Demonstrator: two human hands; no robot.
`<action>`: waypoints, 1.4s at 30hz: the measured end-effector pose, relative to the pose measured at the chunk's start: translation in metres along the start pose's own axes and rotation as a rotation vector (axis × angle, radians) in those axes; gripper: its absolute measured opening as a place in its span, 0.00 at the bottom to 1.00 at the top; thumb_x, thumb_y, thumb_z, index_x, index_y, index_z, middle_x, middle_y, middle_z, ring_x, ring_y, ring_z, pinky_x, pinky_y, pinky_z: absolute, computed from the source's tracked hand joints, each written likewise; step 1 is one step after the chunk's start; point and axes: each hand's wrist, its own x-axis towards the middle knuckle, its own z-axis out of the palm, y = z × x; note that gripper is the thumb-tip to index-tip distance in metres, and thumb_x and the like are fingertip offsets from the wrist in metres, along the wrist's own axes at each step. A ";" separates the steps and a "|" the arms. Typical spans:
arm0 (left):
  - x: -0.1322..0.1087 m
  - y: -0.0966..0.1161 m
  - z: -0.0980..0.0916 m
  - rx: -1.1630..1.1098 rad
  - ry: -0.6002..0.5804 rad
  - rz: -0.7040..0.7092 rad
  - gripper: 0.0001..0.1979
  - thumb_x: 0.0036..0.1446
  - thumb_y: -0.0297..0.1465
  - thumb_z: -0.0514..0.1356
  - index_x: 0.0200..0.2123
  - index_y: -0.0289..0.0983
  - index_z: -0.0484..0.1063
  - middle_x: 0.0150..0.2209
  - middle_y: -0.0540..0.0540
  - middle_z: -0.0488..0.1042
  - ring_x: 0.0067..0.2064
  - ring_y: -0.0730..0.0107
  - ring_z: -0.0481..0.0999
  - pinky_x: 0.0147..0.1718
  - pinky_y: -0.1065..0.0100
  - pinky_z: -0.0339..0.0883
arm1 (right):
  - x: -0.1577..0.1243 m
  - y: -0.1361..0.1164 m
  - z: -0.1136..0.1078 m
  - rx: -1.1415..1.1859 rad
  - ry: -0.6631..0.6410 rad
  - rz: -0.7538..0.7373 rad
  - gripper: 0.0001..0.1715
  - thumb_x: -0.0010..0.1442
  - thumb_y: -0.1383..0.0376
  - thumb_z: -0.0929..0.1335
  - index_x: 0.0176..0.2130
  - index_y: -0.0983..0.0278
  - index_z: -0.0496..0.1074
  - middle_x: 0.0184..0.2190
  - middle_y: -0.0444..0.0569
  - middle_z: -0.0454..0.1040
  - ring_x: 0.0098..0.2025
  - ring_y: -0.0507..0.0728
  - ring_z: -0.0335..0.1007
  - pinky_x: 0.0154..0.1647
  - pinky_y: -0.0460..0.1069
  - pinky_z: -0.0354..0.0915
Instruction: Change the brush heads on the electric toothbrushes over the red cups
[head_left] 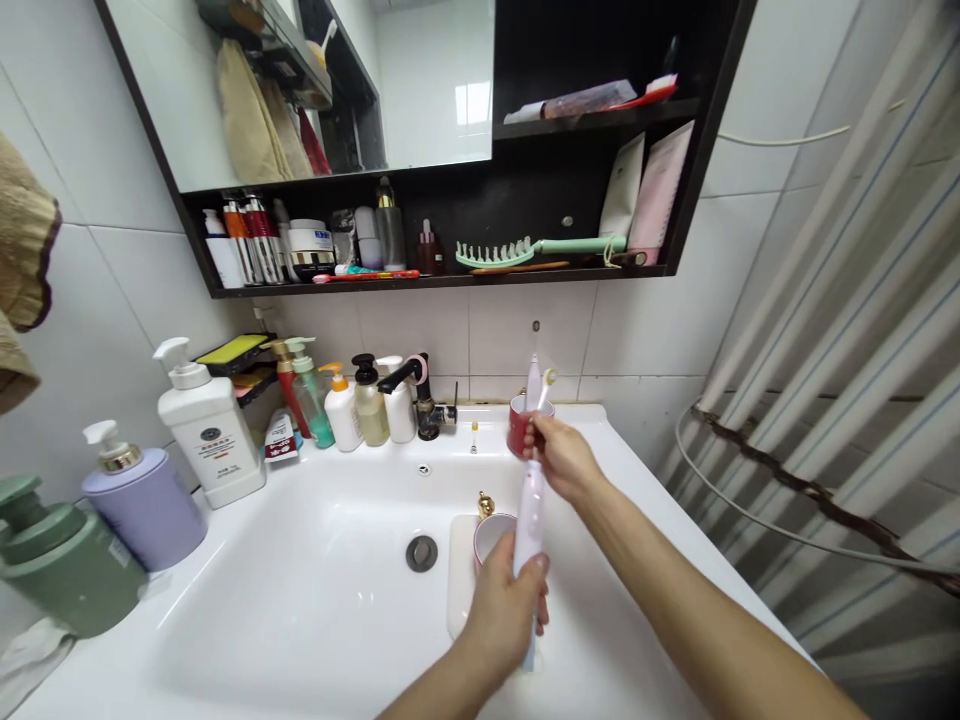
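Observation:
My left hand is wrapped round the pale pink handle of an electric toothbrush, held upright over the right side of the sink. Just above the handle's top, my right hand is closed in a pinch on a white toothbrush head with a yellowish round end. Its lower part is hidden by the fingers. Behind this hand a red cup stands on the sink's back ledge, with another pale electric toothbrush in it. A white cup with a red rim sits in the sink beside my left hand.
The white sink has a dark drain and a black faucet. Pump bottles line the left and back ledge. Above hangs a mirrored shelf holding a green hairbrush. A pleated curtain is at right.

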 end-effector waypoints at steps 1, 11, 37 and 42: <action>0.000 0.000 0.000 0.014 -0.003 -0.010 0.05 0.43 0.32 0.50 0.23 0.36 0.56 0.15 0.56 0.56 0.13 0.83 0.55 0.13 0.76 0.49 | 0.008 -0.001 0.001 -0.034 -0.001 0.005 0.10 0.47 0.63 0.58 0.24 0.67 0.63 0.14 0.39 0.57 0.15 0.44 0.51 0.15 0.41 0.52; 0.019 0.032 -0.036 -0.358 0.300 0.035 0.10 0.40 0.35 0.53 0.24 0.36 0.56 0.17 0.56 0.57 0.14 0.83 0.57 0.14 0.77 0.50 | 0.051 0.062 0.021 -0.626 -0.049 0.128 0.14 0.52 0.64 0.57 0.39 0.68 0.60 0.35 0.48 0.64 0.33 0.50 0.62 0.31 0.49 0.61; 0.020 0.030 -0.037 -0.315 0.182 0.048 0.12 0.40 0.38 0.52 0.24 0.35 0.56 0.18 0.55 0.58 0.15 0.83 0.58 0.15 0.76 0.52 | 0.066 0.059 0.054 -0.947 -0.159 -0.026 0.14 0.51 0.64 0.58 0.38 0.68 0.61 0.36 0.49 0.64 0.35 0.51 0.62 0.34 0.50 0.60; 0.006 0.022 -0.021 -0.146 0.014 0.028 0.12 0.39 0.38 0.53 0.24 0.36 0.55 0.17 0.55 0.59 0.14 0.82 0.58 0.14 0.75 0.51 | 0.009 0.028 0.005 -0.625 -0.213 -0.021 0.14 0.51 0.62 0.56 0.29 0.67 0.64 0.20 0.45 0.66 0.21 0.48 0.62 0.23 0.45 0.62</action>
